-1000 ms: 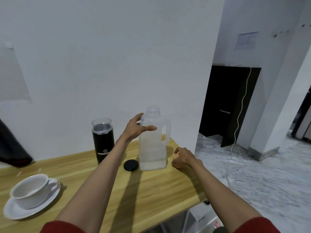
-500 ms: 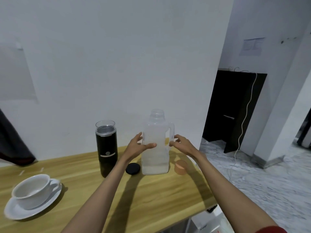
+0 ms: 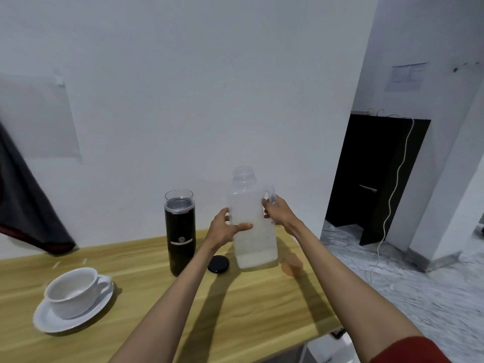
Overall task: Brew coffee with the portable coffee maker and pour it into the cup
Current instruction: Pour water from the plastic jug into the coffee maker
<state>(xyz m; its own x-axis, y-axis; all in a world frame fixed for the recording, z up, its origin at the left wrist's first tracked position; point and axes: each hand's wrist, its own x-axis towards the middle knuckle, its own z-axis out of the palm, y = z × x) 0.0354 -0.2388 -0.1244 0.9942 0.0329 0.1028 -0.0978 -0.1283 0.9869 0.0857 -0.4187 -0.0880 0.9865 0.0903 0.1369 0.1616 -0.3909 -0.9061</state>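
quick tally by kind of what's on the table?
Coffee maker: 1
Jug: 1
Lids: 2 (black, orange)
Cup: 1
Saucer: 1
Total: 6. The jug is gripped by the left hand and right hand.

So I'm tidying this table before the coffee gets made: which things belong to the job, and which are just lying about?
For the job:
black coffee maker
water jug, held by left hand and right hand
white cup on saucer
black lid
orange cap

Lying about:
dark cloth
white cable
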